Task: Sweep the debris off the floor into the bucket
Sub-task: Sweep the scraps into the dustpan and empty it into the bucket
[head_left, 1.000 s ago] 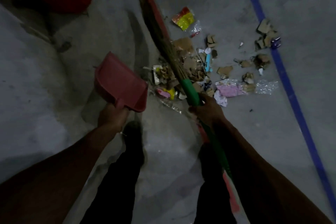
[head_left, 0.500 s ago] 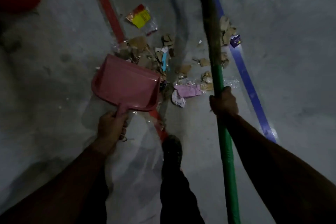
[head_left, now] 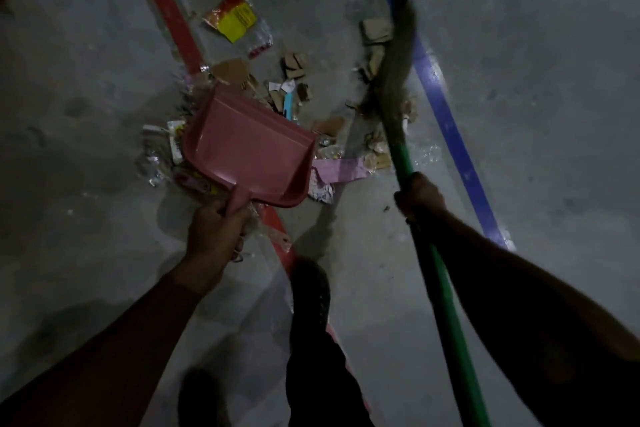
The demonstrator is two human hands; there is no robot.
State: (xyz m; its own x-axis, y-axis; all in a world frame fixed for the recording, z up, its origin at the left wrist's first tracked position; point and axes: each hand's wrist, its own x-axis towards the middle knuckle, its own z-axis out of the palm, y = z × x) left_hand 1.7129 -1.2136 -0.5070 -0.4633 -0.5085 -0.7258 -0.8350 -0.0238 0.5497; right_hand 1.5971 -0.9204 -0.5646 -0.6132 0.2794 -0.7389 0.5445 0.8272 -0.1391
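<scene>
Head view: left hand (head_left: pixel 214 236) grips dustpan (head_left: pixel 247 149); right hand (head_left: pixel 420 196) grips broom (head_left: pixel 398 80), bristles apparently pointing away.

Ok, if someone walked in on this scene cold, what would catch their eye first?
Probably the pink dustpan, gripped by its handle in the left hand and sitting over the litter on the grey floor. Next, the broom with its green handle in the right hand, bristles down among the cardboard scraps. The yellow and red wrapper beside the red floor line also stands out.
</scene>
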